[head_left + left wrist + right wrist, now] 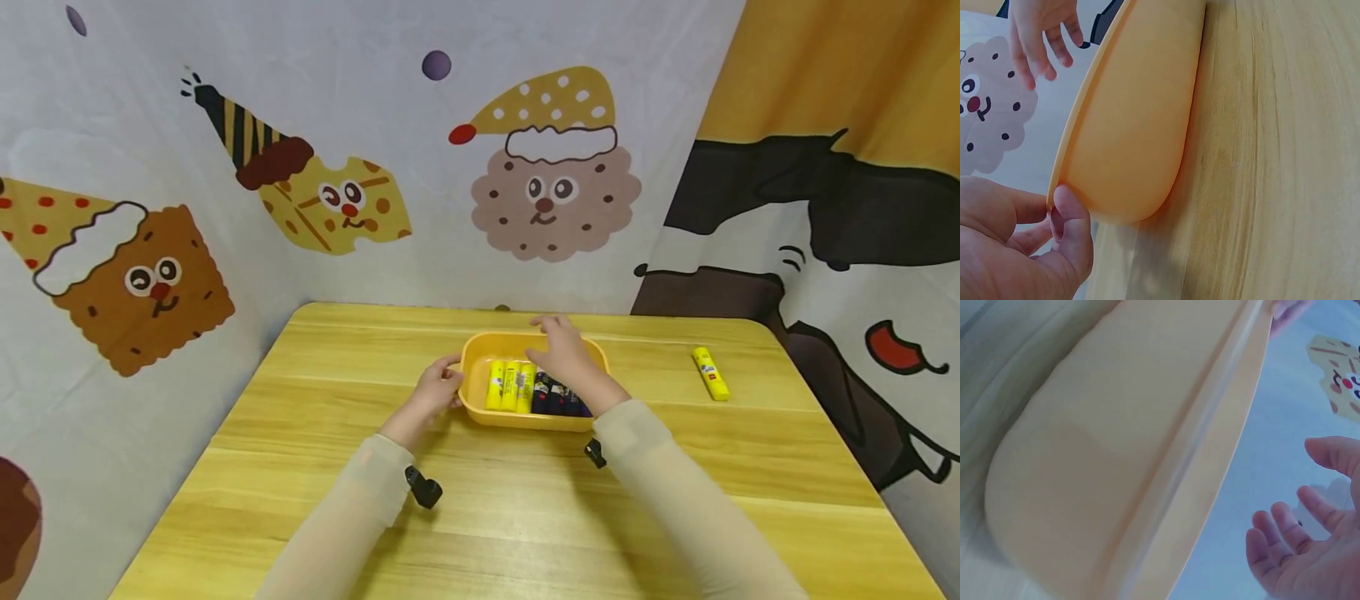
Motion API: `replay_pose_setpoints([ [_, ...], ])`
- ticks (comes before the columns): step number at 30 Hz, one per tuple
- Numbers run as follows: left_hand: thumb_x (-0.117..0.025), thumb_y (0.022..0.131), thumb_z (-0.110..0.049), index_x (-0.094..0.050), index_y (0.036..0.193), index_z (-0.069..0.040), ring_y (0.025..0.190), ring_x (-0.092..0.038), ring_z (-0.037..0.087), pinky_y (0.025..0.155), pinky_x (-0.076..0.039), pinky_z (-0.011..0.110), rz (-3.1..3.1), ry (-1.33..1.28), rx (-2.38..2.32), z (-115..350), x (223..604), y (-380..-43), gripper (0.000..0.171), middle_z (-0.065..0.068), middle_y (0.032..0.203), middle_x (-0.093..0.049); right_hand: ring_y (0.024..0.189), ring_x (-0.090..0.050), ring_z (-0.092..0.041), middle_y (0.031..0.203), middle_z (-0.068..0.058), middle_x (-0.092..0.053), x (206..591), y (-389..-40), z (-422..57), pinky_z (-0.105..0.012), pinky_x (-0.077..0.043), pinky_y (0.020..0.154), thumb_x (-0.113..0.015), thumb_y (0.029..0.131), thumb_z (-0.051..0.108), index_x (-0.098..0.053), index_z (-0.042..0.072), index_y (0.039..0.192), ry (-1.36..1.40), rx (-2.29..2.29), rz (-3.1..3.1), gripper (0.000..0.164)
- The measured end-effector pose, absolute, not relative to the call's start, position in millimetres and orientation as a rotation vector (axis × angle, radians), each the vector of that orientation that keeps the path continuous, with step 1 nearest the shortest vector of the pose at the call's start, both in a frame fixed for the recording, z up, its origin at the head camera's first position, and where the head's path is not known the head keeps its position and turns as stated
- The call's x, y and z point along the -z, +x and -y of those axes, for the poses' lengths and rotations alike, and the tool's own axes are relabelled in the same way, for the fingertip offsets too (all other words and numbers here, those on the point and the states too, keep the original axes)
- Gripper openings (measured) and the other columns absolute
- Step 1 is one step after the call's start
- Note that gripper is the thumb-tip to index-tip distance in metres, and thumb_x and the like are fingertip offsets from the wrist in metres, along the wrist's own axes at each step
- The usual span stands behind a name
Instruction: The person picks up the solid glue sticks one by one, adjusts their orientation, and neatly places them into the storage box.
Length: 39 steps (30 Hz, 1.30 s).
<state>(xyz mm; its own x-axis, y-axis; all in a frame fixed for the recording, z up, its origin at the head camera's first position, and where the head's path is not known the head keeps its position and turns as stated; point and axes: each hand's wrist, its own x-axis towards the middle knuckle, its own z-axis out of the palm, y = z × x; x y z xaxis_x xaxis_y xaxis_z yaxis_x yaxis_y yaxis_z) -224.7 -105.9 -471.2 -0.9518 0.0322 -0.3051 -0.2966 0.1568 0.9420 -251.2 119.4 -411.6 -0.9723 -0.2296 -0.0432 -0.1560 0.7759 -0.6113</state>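
Note:
A yellow-orange plastic basket (525,422) stands on the table. My left hand (437,387) pinches its left rim between thumb and fingers, as the left wrist view shows on the basket wall (1135,125). Over the basket's right part hovers my right hand (562,354), holding nothing, its fingers spread and loosely bent in the right wrist view. Inside the basket, three yellow glue-stick-like tubes (510,387) lie side by side. Several dark tubes (555,396) lie to their right, partly hidden by my right hand and wrist.
Another yellow tube (711,374) lies on the wooden table (480,517), well to the right of the basket. A cloth (375,275) with cartoon figures hangs directly behind the table and along its left side.

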Motion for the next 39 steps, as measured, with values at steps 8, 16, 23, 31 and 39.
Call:
replay_pose_setpoints([
  [8, -0.046, 0.099, -0.007, -0.043, 0.14, -0.007, 0.061, -0.049, 0.012, 0.052, -0.049, 0.02, -2.203, -0.237, -1.863, 107, 475, -226, 0.041, 0.008, 0.095, -0.044, 0.132, -0.032, -0.036, 0.144, -0.015, -0.034, 414, -249, -153, -0.056, -0.034, 0.106, -0.061, 0.092, 0.028, -0.036, 0.013, 0.144, -0.516, 0.998, -2.927, 0.06],
  [16, -0.046, 0.099, -0.009, -0.044, 0.14, -0.008, 0.061, -0.049, 0.012, 0.053, -0.05, 0.022, -2.195, -0.243, -1.865, 108, 475, -225, 0.041, 0.008, 0.094, -0.045, 0.133, -0.03, -0.04, 0.145, -0.017, -0.034, 420, -245, -191, -0.061, -0.029, 0.106, -0.064, 0.091, 0.02, -0.039, 0.011, 0.142, -0.582, 1.014, -3.038, 0.058],
  [23, -0.047, 0.099, -0.008, -0.044, 0.14, -0.008, 0.059, -0.049, 0.012, 0.052, -0.048, 0.02, -2.2, -0.26, -1.868, 106, 476, -226, 0.041, 0.006, 0.093, -0.043, 0.132, -0.029, -0.043, 0.144, -0.02, -0.033, 430, -249, -228, -0.063, -0.026, 0.105, -0.065, 0.09, 0.017, -0.04, 0.007, 0.141, -0.564, 0.96, -3.171, 0.058],
  [31, -0.047, 0.099, -0.009, -0.045, 0.138, -0.007, 0.06, -0.05, 0.012, 0.054, -0.051, 0.022, -2.211, -0.222, -1.865, 106, 475, -225, 0.04, 0.008, 0.093, -0.045, 0.135, -0.024, -0.044, 0.15, -0.02, -0.027, 442, -254, -271, -0.068, -0.021, 0.103, -0.065, 0.09, 0.018, -0.036, 0.011, 0.145, -0.545, 0.792, -3.283, 0.063],
  [39, -0.047, 0.099, -0.009, -0.045, 0.139, -0.009, 0.059, -0.049, 0.012, 0.053, -0.049, 0.021, -2.2, -0.247, -1.855, 107, 475, -225, 0.04, 0.008, 0.095, -0.045, 0.141, -0.008, -0.046, 0.156, -0.019, -0.013, 447, -255, -308, -0.074, -0.012, 0.102, -0.06, 0.093, 0.026, -0.023, 0.017, 0.151, -0.402, 0.644, -3.229, 0.07],
])
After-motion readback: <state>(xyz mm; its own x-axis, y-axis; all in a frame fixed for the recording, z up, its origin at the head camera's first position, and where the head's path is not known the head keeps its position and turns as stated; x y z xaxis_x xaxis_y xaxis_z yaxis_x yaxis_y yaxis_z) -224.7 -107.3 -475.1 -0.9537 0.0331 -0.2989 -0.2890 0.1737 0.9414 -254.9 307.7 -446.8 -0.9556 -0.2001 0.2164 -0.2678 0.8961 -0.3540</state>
